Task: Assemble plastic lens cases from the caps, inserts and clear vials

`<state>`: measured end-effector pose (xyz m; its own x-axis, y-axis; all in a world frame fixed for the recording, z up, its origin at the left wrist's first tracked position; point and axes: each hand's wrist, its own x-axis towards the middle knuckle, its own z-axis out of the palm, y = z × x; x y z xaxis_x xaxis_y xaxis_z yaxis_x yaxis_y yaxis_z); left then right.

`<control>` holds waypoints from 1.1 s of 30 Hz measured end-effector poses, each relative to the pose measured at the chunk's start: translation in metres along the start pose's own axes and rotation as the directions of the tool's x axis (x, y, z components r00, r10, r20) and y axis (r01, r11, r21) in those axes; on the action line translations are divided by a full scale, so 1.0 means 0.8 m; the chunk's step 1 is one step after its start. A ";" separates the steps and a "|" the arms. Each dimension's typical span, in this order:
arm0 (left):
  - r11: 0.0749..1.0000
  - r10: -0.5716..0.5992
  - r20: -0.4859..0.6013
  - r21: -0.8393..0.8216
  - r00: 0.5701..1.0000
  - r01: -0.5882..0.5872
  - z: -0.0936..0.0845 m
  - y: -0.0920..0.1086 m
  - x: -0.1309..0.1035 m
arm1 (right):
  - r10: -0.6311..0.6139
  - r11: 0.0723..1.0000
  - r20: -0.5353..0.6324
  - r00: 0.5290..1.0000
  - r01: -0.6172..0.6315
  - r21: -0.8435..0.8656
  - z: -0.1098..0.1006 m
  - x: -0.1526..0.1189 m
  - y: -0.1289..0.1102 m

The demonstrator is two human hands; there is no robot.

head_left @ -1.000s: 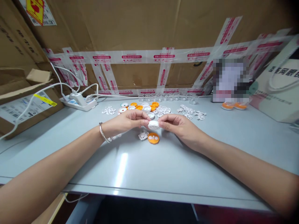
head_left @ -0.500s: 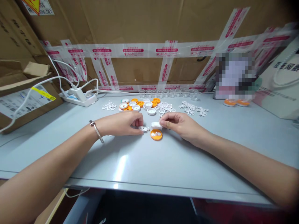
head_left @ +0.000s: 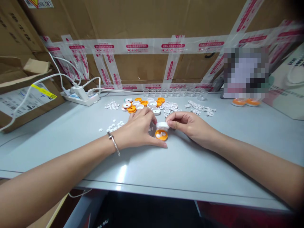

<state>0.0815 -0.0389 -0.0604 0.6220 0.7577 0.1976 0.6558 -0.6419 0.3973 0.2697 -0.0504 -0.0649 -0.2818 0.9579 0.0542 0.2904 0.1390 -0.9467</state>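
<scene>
Between thumb and fingers, my right hand [head_left: 192, 128] pinches a round white plastic cap [head_left: 162, 126], tilted up at the back edge of a shallow orange cup [head_left: 161, 135]. Small white discs lie inside the orange cup. My left hand [head_left: 140, 129] arches over the left side with thumb and fingers spread, the thumb in front of the cup and the index finger close to the white cap. Whether that finger touches the cap I cannot tell. A small white part [head_left: 151, 129] shows partly, under the left hand.
Small white discs [head_left: 115, 126] are scattered left of my hands. Behind are white and orange caps [head_left: 144, 103], openwork white parts [head_left: 171, 107] and a row of clear cups [head_left: 175, 92]. A power strip [head_left: 82, 96] and cardboard box [head_left: 26, 98] stand left.
My left hand has moved right, from the small white part to the orange cup, and its fingers have spread. My right hand keeps the white cap at the cup's back edge.
</scene>
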 end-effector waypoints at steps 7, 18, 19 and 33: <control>0.993 -0.047 0.090 -0.105 0.995 0.056 0.001 -0.005 0.004 | -0.004 1.000 -0.015 1.000 0.003 -0.009 -0.001 0.001 0.005; 0.983 -0.046 0.068 -0.174 0.997 0.057 0.003 -0.010 0.007 | 0.008 0.998 0.003 1.000 -0.008 -0.063 0.003 -0.001 0.001; 0.983 -0.047 0.064 -0.177 0.997 0.058 0.003 -0.010 0.008 | 0.001 0.998 0.005 1.000 0.000 -0.066 0.004 -0.001 0.001; 0.982 -0.041 0.047 -0.181 0.998 0.048 0.003 -0.010 0.007 | -0.082 0.987 0.035 0.996 0.086 -0.134 0.003 -0.003 0.007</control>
<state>0.0807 -0.0294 -0.0645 0.6142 0.7768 0.1391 0.5966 -0.5725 0.5624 0.2700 -0.0521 -0.0711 -0.3363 0.9341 0.1200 0.3853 0.2528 -0.8875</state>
